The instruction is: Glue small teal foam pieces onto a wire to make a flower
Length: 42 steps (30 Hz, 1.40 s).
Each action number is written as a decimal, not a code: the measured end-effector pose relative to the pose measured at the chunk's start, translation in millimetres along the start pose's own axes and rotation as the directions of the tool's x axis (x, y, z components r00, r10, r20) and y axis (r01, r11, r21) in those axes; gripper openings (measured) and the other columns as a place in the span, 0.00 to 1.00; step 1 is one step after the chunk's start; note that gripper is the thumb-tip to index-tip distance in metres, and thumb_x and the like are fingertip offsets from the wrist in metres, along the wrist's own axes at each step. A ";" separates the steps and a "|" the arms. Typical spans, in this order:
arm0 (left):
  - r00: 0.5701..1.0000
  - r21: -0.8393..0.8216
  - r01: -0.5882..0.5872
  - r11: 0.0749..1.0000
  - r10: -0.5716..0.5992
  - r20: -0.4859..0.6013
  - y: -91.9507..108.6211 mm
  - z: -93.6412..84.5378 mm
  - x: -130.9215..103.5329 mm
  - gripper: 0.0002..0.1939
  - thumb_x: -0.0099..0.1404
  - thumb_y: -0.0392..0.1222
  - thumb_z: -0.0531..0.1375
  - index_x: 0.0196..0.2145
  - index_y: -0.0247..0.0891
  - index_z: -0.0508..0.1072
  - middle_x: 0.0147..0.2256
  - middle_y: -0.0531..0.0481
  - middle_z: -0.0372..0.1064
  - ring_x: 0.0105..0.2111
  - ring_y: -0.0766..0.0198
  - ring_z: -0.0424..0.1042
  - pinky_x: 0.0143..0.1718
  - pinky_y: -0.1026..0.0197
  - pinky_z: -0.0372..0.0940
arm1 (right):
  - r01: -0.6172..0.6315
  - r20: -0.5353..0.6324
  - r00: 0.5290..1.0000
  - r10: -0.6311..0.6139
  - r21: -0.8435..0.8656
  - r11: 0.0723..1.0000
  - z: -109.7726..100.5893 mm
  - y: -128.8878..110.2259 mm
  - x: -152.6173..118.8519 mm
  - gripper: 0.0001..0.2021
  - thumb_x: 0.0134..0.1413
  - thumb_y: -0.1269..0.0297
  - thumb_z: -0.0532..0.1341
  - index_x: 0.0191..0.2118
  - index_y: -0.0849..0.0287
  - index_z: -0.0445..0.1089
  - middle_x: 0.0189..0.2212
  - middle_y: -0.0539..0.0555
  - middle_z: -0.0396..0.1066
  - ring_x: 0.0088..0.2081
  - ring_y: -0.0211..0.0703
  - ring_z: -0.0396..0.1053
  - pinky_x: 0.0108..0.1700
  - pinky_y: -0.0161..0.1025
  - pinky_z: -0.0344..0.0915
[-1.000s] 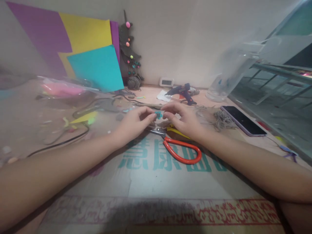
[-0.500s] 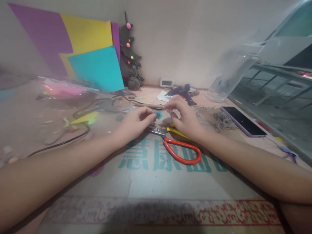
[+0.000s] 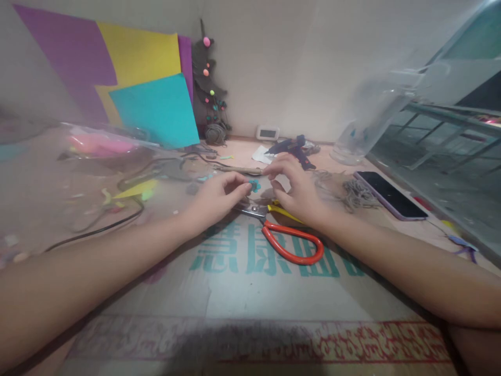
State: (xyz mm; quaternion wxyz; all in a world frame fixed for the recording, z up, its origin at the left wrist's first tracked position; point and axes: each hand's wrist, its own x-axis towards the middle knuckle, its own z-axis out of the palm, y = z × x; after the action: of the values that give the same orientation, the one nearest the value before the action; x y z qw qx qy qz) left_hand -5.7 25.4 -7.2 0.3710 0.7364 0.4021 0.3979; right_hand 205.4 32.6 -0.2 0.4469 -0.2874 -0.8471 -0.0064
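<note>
A small teal flower-shaped piece (image 3: 257, 185) is pinched between the thumb and index finger of my left hand (image 3: 219, 196). Its middle looks darker than its petals, and part of it is hidden by my fingertips. My right hand (image 3: 297, 188) hovers just to the right of the flower, fingers curved, thumb and index finger apart with nothing between them. Below both hands lies a pair of scissors (image 3: 256, 210), with one red handle loop and one yellow one; its blade tips run under my left hand, and my right hand partly covers the yellow handle.
Printed cardboard (image 3: 250, 297) covers the front of the table. Behind my right hand lies a glue gun (image 3: 295, 149). To the right are grey yarn (image 3: 358, 194), a phone (image 3: 391, 196) and a clear plastic jug (image 3: 362, 125). Coloured sheets (image 3: 156, 109) lean against the wall; a black cable (image 3: 97, 226) crosses the left.
The teal flower has turned slightly in my left fingers, so its darker middle shows more. Both hands stay almost in the same place.
</note>
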 end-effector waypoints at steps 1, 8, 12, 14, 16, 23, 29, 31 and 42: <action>1.000 -0.001 0.000 1.000 0.000 0.001 -0.4 0.1 -0.1 0.14 0.67 0.52 0.59 0.36 0.37 0.73 0.33 0.51 0.76 0.33 0.63 0.75 0.36 0.62 0.67 | 0.005 0.003 1.000 -0.005 0.005 1.000 0.2 0.0 0.2 0.19 0.49 0.83 0.53 0.43 0.55 0.66 0.38 0.54 0.65 0.43 0.47 0.65 0.48 0.49 0.65; 1.000 -0.034 0.007 0.999 -0.006 0.011 -1.7 -0.2 -0.2 0.14 0.67 0.52 0.59 0.35 0.36 0.73 0.33 0.51 0.75 0.32 0.64 0.75 0.35 0.63 0.67 | 0.000 0.012 1.000 0.000 0.012 1.000 1.3 -0.5 0.0 0.18 0.50 0.84 0.53 0.42 0.56 0.66 0.37 0.53 0.64 0.41 0.45 0.64 0.45 0.44 0.64; 1.000 -0.039 0.012 0.999 -0.012 0.007 -2.2 0.1 0.4 0.14 0.66 0.51 0.60 0.35 0.36 0.73 0.33 0.51 0.75 0.32 0.63 0.75 0.34 0.63 0.67 | -0.015 0.022 1.000 0.015 0.004 1.000 0.9 -1.2 0.2 0.19 0.46 0.85 0.52 0.41 0.57 0.66 0.35 0.53 0.62 0.41 0.45 0.63 0.44 0.43 0.62; 1.000 -0.044 0.010 0.999 -0.009 0.007 -2.7 0.3 0.5 0.14 0.66 0.52 0.60 0.35 0.36 0.73 0.33 0.51 0.75 0.32 0.63 0.75 0.35 0.63 0.67 | -0.027 0.032 0.999 0.027 0.001 1.000 0.4 -1.6 0.1 0.19 0.44 0.85 0.52 0.40 0.57 0.65 0.33 0.52 0.60 0.39 0.44 0.62 0.42 0.43 0.61; 1.000 -0.052 0.014 0.999 -0.014 0.011 -3.4 0.5 0.3 0.15 0.66 0.52 0.60 0.36 0.36 0.73 0.33 0.50 0.76 0.32 0.62 0.76 0.35 0.62 0.67 | -0.044 0.039 0.998 0.044 -0.004 0.999 0.0 -1.7 -0.2 0.19 0.42 0.85 0.52 0.38 0.57 0.63 0.31 0.51 0.59 0.36 0.43 0.61 0.40 0.42 0.60; 1.000 -0.044 0.011 0.999 -0.010 0.012 -4.1 0.8 -0.6 0.15 0.67 0.53 0.60 0.37 0.37 0.73 0.34 0.50 0.76 0.32 0.63 0.76 0.35 0.62 0.68 | -0.063 0.033 0.997 0.063 0.012 0.998 0.0 2.2 -1.8 0.14 0.48 0.84 0.51 0.34 0.56 0.61 0.32 0.52 0.61 0.35 0.43 0.61 0.38 0.41 0.59; 1.000 -0.041 0.001 0.999 0.000 0.015 -3.3 0.3 -0.2 0.14 0.67 0.52 0.60 0.36 0.37 0.73 0.33 0.51 0.75 0.32 0.63 0.75 0.35 0.63 0.67 | -0.197 0.008 0.980 0.197 0.087 0.977 0.2 -0.3 -1.1 0.05 0.58 0.71 0.61 0.39 0.57 0.65 0.33 0.51 0.67 0.35 0.41 0.66 0.38 0.40 0.64; 1.000 -0.032 -0.008 0.999 0.008 0.012 -3.8 0.0 0.0 0.14 0.67 0.52 0.60 0.36 0.37 0.73 0.33 0.52 0.75 0.32 0.63 0.75 0.35 0.63 0.66 | -0.231 0.008 0.973 0.232 0.100 0.968 0.0 -2.6 -0.5 0.06 0.58 0.69 0.63 0.41 0.57 0.68 0.33 0.51 0.70 0.35 0.41 0.68 0.38 0.40 0.65; 1.000 -0.018 -0.010 1.000 0.010 0.015 -3.6 -0.1 0.2 0.14 0.67 0.52 0.59 0.36 0.37 0.73 0.33 0.51 0.75 0.33 0.63 0.74 0.35 0.63 0.65 | -0.193 0.006 0.981 0.193 0.035 0.980 -2.2 -7.4 0.2 0.06 0.58 0.73 0.58 0.37 0.57 0.71 0.33 0.51 0.75 0.35 0.41 0.70 0.38 0.39 0.66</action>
State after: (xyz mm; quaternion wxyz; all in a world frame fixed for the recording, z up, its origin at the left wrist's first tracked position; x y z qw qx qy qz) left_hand -6.7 27.0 -10.2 0.3786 0.7380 0.3921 0.3978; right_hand 203.3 25.9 3.1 0.4493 -0.3604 -0.8158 0.0526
